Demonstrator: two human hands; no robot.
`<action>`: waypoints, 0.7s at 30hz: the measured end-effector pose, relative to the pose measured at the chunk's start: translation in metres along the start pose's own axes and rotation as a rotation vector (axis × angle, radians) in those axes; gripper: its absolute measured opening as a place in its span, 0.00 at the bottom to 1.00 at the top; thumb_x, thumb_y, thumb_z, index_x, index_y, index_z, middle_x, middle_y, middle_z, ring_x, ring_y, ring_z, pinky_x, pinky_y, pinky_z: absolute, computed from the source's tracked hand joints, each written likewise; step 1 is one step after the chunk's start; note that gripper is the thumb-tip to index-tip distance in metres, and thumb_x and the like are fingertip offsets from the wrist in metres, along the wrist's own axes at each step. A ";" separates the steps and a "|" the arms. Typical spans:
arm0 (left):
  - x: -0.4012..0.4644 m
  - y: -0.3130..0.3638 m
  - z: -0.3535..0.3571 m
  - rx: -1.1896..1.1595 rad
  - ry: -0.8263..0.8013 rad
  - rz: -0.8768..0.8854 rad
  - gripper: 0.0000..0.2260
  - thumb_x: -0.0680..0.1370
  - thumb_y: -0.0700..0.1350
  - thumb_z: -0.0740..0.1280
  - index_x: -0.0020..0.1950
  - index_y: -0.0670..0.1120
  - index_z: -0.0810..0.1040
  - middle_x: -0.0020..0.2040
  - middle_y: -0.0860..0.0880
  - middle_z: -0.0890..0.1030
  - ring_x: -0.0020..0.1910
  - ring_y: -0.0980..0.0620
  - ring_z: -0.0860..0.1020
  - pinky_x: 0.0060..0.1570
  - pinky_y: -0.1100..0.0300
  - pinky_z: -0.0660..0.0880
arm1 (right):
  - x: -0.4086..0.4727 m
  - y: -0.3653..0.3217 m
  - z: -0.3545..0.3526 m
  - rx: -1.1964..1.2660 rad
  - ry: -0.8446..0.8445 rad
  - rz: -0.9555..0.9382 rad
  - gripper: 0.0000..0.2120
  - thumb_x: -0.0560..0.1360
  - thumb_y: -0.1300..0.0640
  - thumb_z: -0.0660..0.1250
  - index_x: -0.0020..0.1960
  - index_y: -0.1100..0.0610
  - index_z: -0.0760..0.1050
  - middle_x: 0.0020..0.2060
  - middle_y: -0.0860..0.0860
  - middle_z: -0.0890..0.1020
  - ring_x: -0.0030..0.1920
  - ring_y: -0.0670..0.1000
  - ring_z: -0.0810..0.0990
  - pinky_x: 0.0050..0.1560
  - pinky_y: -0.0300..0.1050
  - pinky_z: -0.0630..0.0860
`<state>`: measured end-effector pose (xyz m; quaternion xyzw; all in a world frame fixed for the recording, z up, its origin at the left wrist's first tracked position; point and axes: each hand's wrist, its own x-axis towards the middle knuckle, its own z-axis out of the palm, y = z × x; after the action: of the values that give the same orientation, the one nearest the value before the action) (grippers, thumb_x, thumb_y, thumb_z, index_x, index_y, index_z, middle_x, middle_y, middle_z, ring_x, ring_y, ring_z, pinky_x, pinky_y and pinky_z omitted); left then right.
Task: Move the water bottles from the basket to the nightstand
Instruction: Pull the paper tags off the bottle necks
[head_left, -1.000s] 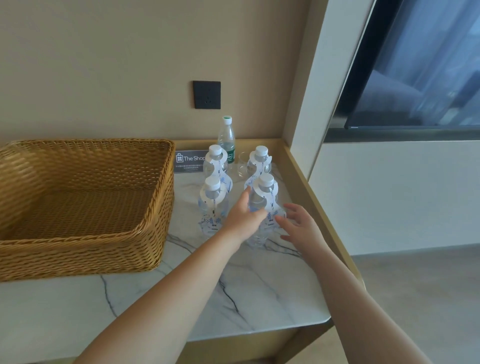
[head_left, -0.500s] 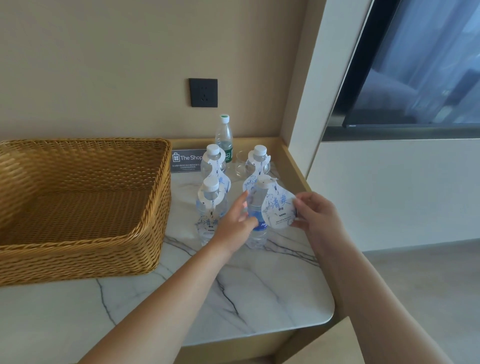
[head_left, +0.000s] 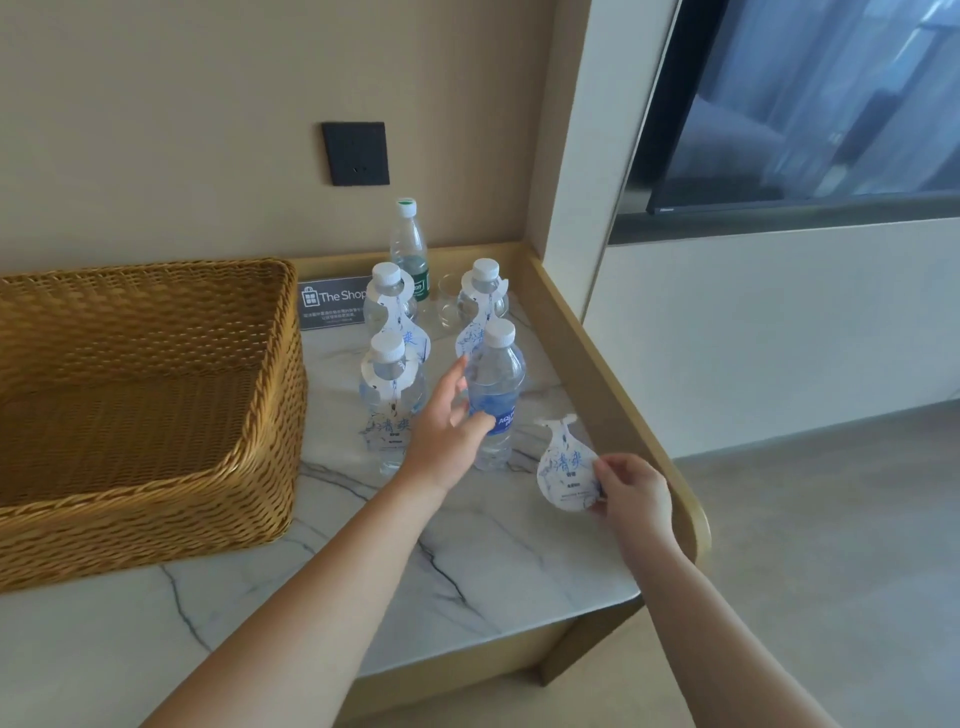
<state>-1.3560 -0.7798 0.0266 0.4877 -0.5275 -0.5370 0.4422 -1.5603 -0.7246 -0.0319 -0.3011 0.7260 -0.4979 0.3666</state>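
Note:
Several clear water bottles with white caps stand upright on the marble nightstand top, right of the wicker basket. My left hand holds the near right bottle, thumb across its blue label. That bottle has no neck tag. My right hand pinches a white drop-shaped paper tag just above the marble, right of that bottle. The other three bottles each wear a similar tag on the neck.
The basket's inside shows nothing in it. A taller green-labelled bottle, a drinking glass and a grey sign stand at the back by the wall. A raised wooden rim borders the right side; the floor lies beyond.
The paper tag came off the near right bottle's neck; my right hand carried it down and right to the marble. My left hand stayed on the bottle.

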 end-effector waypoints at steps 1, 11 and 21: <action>0.000 -0.001 0.000 -0.004 0.006 0.001 0.31 0.76 0.37 0.66 0.76 0.55 0.62 0.69 0.55 0.71 0.54 0.73 0.74 0.45 0.75 0.72 | 0.000 0.006 0.000 -0.067 0.021 0.001 0.03 0.77 0.57 0.67 0.45 0.56 0.78 0.43 0.54 0.84 0.40 0.49 0.82 0.35 0.44 0.80; 0.001 -0.003 0.001 -0.038 -0.007 0.014 0.31 0.76 0.34 0.63 0.75 0.55 0.61 0.63 0.58 0.71 0.62 0.64 0.75 0.60 0.60 0.72 | -0.023 0.037 0.010 -0.897 -0.193 -0.558 0.23 0.77 0.51 0.63 0.71 0.53 0.67 0.73 0.52 0.62 0.73 0.54 0.59 0.63 0.49 0.69; -0.004 0.002 0.001 -0.041 -0.055 0.025 0.29 0.76 0.36 0.63 0.72 0.60 0.64 0.57 0.71 0.73 0.54 0.78 0.72 0.55 0.67 0.71 | -0.018 0.051 0.003 -1.009 -0.282 -0.451 0.25 0.79 0.46 0.59 0.73 0.54 0.63 0.75 0.52 0.60 0.75 0.52 0.55 0.72 0.45 0.57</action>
<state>-1.3561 -0.7761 0.0285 0.4569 -0.5346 -0.5551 0.4441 -1.5520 -0.6952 -0.0767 -0.6498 0.7358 -0.1105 0.1554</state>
